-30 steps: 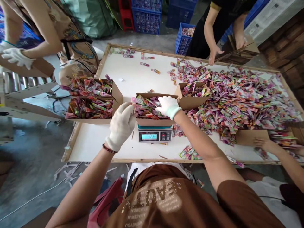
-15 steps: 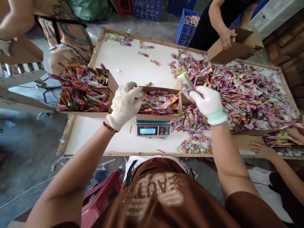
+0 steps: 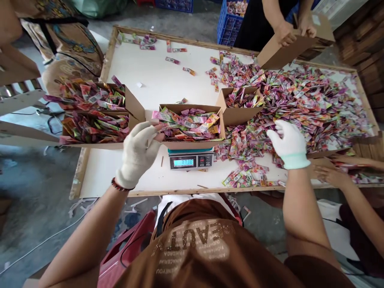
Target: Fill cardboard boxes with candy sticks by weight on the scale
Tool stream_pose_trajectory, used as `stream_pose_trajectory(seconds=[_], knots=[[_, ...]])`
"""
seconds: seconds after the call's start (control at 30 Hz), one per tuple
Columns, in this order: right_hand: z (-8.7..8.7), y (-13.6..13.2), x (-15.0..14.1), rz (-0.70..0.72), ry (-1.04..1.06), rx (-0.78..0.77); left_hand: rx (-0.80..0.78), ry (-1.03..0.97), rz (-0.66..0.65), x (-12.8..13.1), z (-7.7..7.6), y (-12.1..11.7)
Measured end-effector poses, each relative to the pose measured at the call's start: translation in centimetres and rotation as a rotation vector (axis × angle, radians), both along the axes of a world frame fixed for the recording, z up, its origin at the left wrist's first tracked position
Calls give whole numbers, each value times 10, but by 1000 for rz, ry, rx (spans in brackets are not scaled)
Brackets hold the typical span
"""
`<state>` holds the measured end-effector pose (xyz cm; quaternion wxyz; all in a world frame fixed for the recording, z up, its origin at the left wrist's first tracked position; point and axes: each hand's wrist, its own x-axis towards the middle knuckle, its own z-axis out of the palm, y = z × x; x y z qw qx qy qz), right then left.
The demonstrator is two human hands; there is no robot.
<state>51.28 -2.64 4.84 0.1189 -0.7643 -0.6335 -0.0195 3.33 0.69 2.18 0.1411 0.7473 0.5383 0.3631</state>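
Note:
My left hand (image 3: 141,152), in a white glove with bare fingertips, is at the left end of an open cardboard box (image 3: 192,144). Its thumb and fingers are apart; whether they touch the box is unclear. Colourful stick packets (image 3: 189,123) fill this box, which rests on a digital scale (image 3: 191,160) with a lit blue display. A green and pink packet (image 3: 171,116) lies on top at the box's left end. My gloved right hand (image 3: 289,142) is open and empty over the near side of a large packet heap (image 3: 300,108).
Two filled boxes (image 3: 99,145) stand at the table's left. A smaller box (image 3: 240,116) with packets sits behind the scale, to the right. Across the table a co-worker's hands (image 3: 286,34) hold a carton (image 3: 285,52); another person's hand (image 3: 333,174) is at the right.
The packet my right hand held has left it, and that hand has moved right over the heap. My left hand has shifted left and slightly down. The scale's digits have changed.

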Motion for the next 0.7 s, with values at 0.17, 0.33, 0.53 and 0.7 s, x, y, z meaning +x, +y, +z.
stream_pose_trajectory(seconds=[0.17,0.33,0.53,0.7], knots=[[-16,52,-58,203,111,-37,-232,386,-323,83,2,20],[-62,135,-53,134,-62,-364,-307,545,-369,93,-17,12],[-99,207,-25,31,-281,-573,-366,702,-384,-32,-34,-33],[-95,241,-23,83,-375,-690,-454,734,-329,-129,-45,-86]])
